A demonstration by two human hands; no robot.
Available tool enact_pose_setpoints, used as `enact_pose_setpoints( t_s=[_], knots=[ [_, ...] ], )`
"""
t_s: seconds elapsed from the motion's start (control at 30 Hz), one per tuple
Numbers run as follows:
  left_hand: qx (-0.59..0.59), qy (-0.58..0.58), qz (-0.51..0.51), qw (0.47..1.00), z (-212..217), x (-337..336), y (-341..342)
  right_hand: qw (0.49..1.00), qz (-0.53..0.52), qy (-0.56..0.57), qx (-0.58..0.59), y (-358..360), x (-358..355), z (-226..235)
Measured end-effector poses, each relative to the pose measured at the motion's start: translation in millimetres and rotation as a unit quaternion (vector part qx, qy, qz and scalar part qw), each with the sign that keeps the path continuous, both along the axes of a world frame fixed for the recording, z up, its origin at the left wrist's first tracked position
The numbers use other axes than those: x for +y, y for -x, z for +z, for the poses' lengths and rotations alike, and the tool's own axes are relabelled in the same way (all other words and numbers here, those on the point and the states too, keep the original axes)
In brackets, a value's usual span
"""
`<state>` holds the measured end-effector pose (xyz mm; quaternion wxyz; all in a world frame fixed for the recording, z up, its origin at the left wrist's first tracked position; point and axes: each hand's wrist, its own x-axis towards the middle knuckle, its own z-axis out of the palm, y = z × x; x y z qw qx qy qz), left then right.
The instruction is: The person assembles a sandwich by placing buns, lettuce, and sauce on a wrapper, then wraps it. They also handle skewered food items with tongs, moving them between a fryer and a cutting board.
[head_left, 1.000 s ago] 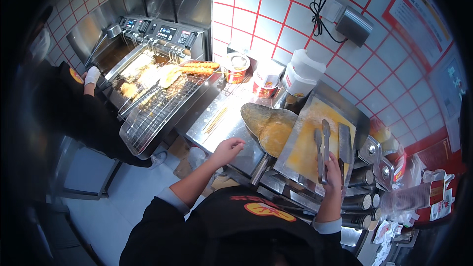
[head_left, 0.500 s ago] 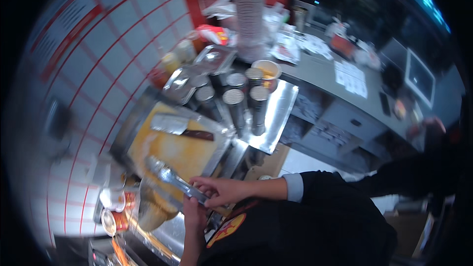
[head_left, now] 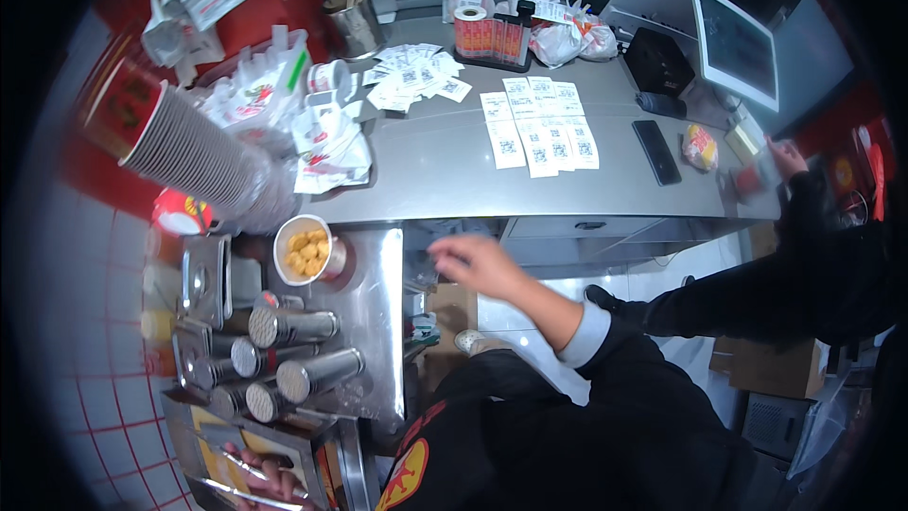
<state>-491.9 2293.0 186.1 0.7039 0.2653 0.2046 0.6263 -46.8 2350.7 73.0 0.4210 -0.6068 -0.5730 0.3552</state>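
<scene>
Head view: looking down on a steel prep station and a grey counter beyond it.
Tongs [head_left: 248,473]: metal, at the near left edge of the picture, over a yellow-lined tray [head_left: 203,435]; long axis runs roughly left to right, tilted slightly — which end is the tip cannot be told.
Left hand [head_left: 274,481]: low at the near left, fingers curled around the tongs, closed on them; only partly in view.
Right hand [head_left: 480,265]: arm in a dark sleeve with a white cuff stretched out away from the body toward the far left, palm down, fingers loosely spread, holding nothing; it hovers just beside the right edge of the steel shelf [head_left: 374,322].
Shaker canisters [head_left: 303,350]: several metal cylinders lying on their sides, lids pointing left, between the tray and the cup.
Paper cup of fried bites [head_left: 305,248]: upright, left of the right hand.
Stack of paper cups [head_left: 189,156]: leaning, far left.
Counter [head_left: 445,166]: far side, with paper slips [head_left: 539,128] and a dark phone [head_left: 656,151].
Another person's hand [head_left: 785,156]: far right, at the counter's end.
</scene>
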Motion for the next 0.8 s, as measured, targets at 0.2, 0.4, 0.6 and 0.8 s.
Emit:
enact_pose_setpoints(
  t_s=[0.2,0.4,0.6,0.8],
  knots=[
    [-0.056,0.008,-0.033,0.998,22.2,46.4,-44.5,0.916,-0.269,-0.108,-0.276,-144.7,37.9,-37.5],
    [-0.041,0.018,-0.057,0.997,25.5,79.0,-80.7,0.896,-0.220,0.036,-0.384,-161.2,51.8,-57.9],
    [-0.033,0.028,-0.078,0.996,26.0,97.9,-104.6,0.888,-0.190,0.097,-0.407,-156.5,53.6,-69.1],
    [-0.034,0.033,-0.094,0.994,24.1,106.4,-118.1,0.894,-0.188,0.080,-0.399,-158.6,53.9,-69.6]
  ],
)
